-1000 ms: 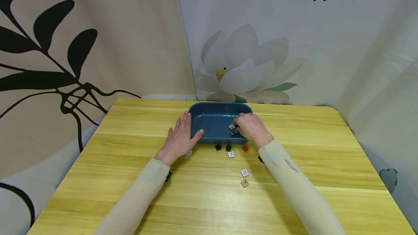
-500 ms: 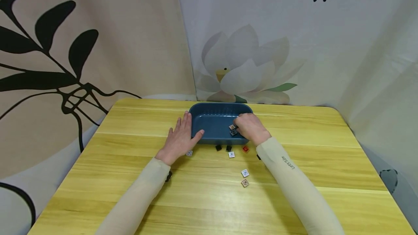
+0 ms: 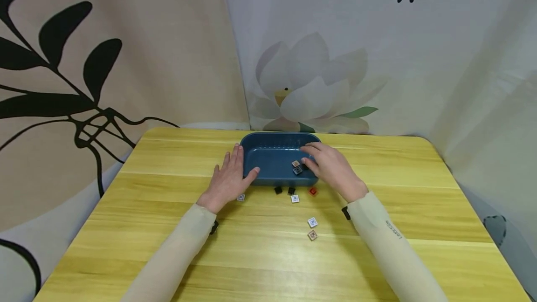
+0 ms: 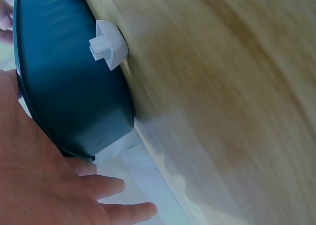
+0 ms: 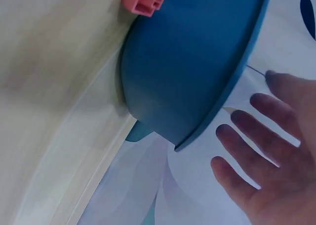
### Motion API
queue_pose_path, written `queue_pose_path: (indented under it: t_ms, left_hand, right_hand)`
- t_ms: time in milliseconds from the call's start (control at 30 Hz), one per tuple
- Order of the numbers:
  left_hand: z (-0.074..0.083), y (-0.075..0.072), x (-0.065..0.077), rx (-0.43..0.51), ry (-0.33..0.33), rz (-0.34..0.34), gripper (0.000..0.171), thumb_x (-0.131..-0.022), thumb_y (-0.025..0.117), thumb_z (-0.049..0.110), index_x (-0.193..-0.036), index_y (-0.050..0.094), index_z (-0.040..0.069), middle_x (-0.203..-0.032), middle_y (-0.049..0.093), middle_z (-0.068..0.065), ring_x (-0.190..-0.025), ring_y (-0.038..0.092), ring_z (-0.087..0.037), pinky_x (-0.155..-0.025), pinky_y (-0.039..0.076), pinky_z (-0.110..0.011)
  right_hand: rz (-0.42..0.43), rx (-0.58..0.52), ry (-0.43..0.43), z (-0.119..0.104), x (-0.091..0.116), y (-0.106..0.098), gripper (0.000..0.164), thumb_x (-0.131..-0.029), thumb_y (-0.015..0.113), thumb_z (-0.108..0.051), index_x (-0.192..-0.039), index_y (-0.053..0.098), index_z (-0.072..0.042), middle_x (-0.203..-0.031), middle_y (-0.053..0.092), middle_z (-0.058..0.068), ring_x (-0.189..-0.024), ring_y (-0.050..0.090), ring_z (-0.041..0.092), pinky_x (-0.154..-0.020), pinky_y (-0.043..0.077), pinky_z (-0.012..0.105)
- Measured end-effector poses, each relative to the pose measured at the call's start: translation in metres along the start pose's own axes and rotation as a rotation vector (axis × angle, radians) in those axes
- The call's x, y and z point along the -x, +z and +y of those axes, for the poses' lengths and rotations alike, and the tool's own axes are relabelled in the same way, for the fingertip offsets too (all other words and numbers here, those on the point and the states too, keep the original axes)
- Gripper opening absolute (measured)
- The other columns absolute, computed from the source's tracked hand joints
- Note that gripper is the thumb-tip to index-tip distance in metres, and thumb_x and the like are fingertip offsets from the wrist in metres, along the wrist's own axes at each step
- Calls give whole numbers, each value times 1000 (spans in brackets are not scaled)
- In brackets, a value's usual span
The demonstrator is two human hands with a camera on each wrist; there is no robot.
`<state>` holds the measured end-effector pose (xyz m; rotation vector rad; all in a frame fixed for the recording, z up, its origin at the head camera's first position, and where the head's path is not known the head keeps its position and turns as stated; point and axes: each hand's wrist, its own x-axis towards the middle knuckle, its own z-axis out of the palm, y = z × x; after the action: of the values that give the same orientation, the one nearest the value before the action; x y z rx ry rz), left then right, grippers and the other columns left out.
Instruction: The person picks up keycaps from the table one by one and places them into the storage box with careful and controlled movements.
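A dark blue rectangular tray (image 3: 268,161) stands near the table's far edge. My left hand (image 3: 225,181) rests against its left side, fingers straight and thumb over the near rim. Over the tray's right end, my right hand (image 3: 333,167) has its fingers spread loosely with nothing between them. Just left of its thumb, a beige keycap (image 3: 295,164) and a dark keycap (image 3: 297,170) lie in the tray, with another dark one partly hidden by the thumb. In the left wrist view a white keycap (image 4: 111,46) shows its stem. The right wrist view has a red keycap (image 5: 142,0).
In front of the tray lie two black keycaps (image 3: 278,190), a white keycap (image 3: 295,198) and a red one. Closer to me are another white keycap (image 3: 312,222) and a pinkish keycap (image 3: 312,235). A printed curtain (image 3: 189,59) hangs behind the wooden table (image 3: 398,176).
My right hand's fingers have gone from curled together to spread, and its wrist has shifted right. The left hand stays against the tray.
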<state>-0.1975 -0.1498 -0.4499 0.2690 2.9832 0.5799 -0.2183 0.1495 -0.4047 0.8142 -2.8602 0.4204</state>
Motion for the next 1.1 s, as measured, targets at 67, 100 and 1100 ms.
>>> queue_pose_path:
  t_ms: [67,100,1100]
  left_hand:
    - [0,-1,0,5,2,-1,96,-104,33,69,-165,3,2,-173,-2,-14,-157,8,-42,-117,16,-73]
    - [0,-1,-1,7,3,-2,95,-104,33,68,-165,3,1,-173,-2,-14,-157,8,-42,-117,16,-74]
    - [-1,-3,-1,8,6,-5,96,-104,34,68,-165,3,2,-173,-2,-14,-157,9,-43,-116,15,-74]
  right_hand:
    - [28,-3,-8,-1,7,-3,43,-103,67,-30,-139,66,-6,-143,61,15,-127,61,35,-105,49,52]
    - [40,-5,-10,-1,11,-4,44,-103,67,-30,-139,65,-6,-144,60,16,-128,61,36,-105,49,52]
    - [42,-23,-151,-23,92,-1,62,-94,77,-41,-143,62,-6,-149,56,16,-128,62,35,-100,52,54]
